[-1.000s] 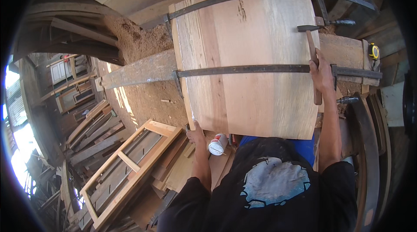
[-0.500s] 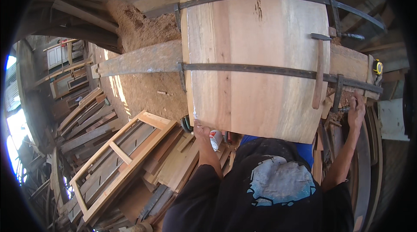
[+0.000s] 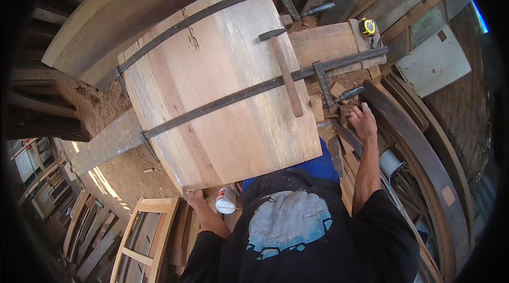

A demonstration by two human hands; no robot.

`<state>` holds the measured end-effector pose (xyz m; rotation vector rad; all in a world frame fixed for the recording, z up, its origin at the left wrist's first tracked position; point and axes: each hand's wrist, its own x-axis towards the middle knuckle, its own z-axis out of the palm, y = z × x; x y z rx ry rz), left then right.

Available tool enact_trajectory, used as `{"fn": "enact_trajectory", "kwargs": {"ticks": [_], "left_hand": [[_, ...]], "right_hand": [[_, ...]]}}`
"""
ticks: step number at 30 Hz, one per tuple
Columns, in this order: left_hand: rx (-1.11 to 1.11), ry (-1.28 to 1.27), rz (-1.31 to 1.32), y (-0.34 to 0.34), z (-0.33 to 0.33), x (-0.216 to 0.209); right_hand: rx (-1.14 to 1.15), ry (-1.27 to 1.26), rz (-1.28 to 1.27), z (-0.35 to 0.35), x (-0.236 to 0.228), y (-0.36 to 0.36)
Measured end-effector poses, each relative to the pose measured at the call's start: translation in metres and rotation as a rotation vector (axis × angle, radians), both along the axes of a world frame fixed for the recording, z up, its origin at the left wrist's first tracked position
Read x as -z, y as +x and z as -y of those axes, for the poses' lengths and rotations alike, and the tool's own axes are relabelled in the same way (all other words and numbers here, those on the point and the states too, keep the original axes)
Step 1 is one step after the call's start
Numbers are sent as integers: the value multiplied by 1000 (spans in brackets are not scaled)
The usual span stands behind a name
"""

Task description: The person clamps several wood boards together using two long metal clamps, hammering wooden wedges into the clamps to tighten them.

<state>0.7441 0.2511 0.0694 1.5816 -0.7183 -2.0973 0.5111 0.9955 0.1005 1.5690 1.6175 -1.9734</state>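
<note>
A broad panel of joined wooden boards (image 3: 238, 124) lies in front of me, with two long dark bar clamps, a far one (image 3: 212, 13) and a near one (image 3: 222, 105), across it. My left hand (image 3: 197, 198) grips the panel's near left corner, its fingers partly hidden by the edge. Just short of the near clamp's screw handle (image 3: 350, 93), my right hand (image 3: 365, 123) is open, fingers a little apart and holding nothing. A hammer (image 3: 286, 73) rests on the panel's right side, its head at the far end.
Under the panel runs a thick plank (image 3: 323, 44) bearing a yellow tape measure (image 3: 367, 27). A white can (image 3: 226, 201) stands beside my left forearm. A wooden frame (image 3: 143, 240) leans at lower left; curved dark boards (image 3: 424, 161) stand at right.
My view has turned, so the panel now sits tilted and farther left. My right hand was by the near clamp's screw end and is now drawn slightly back from its handle. The left stays at the corner.
</note>
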Motion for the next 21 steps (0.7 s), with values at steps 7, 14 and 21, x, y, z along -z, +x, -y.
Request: {"fn": "enact_trajectory", "kwargs": {"ticks": [7,14,21], "left_hand": [[-76,-70,294,-32,-30,-21],[-42,-29,235,-27,-28,-22],[-96,56,162,15,-5,2]], "right_hand": [[224,-766,-718,47,51,-51],[379,-883,-804,54,56,-68],[483,-184,-84,68,40,-108]]}}
